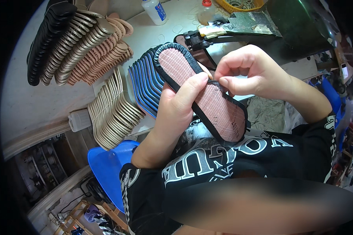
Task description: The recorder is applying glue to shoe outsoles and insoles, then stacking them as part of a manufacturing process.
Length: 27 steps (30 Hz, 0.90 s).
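Observation:
In my left hand [178, 100] is a shoe insole [227, 115], tilted, its underside up. That underside is pinkish with white grid lines, and gathered black edging wraps its rim. My left thumb presses on the middle of the underside, while the other fingers are hidden behind it. My right hand [249, 72] is closed in a pinch at the narrow waist of the insole, on the loose black edging there. Just beyond the insole stands a dark machine arm [231, 35] with a black roller-like head; another insole [202, 55] lies partly hidden beneath it.
Rows of black-and-blue insoles [145, 84], gold insoles [115, 111] and pink insoles [102, 58] stand to the left. A white bottle [155, 11], a red-capped bottle [206, 13] and a yellow basket [239, 6] are at the back. A blue chair [108, 168] is at lower left.

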Motion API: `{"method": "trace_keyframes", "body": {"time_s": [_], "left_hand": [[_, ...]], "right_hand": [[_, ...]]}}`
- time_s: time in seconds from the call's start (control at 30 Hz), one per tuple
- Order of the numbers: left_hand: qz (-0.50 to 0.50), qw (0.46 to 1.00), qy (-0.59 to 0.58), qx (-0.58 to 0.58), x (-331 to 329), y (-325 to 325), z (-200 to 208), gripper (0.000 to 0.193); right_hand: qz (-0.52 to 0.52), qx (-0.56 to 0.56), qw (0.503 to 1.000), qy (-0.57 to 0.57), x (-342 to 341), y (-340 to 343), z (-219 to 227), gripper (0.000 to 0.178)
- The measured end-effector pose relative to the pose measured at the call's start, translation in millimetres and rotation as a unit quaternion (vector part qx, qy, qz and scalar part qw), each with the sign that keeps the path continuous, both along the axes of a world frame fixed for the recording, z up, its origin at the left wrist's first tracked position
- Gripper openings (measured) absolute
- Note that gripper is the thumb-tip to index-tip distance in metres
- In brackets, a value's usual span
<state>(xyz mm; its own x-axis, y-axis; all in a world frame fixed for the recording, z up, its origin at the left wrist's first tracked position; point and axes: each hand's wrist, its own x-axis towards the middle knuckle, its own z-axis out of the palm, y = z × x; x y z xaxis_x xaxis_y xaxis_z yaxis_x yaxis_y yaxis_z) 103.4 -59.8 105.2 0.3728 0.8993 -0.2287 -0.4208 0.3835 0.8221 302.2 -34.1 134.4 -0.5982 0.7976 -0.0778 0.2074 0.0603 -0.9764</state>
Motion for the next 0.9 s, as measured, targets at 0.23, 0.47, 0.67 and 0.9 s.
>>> {"method": "trace_keyframes", "body": {"time_s": [0.23,0.47,0.67,0.9], "left_hand": [[0.022,0.999,0.025,0.03,-5,0,0,0.022],[0.046,0.995,0.058,0.06,-2,-5,0,0.022],[0.05,0.991,0.078,0.096,-3,-3,-2,0.016],[0.117,0.944,0.156,0.267,-1,-2,-8,0.011]], "right_hand": [[0.002,0.179,0.984,-0.017,-5,-1,-2,0.019],[0.029,0.246,0.965,-0.091,-11,6,2,0.03],[0.066,0.348,0.917,-0.181,-10,-1,8,0.017],[0.054,0.528,0.798,-0.284,-16,0,-2,0.017]]}}
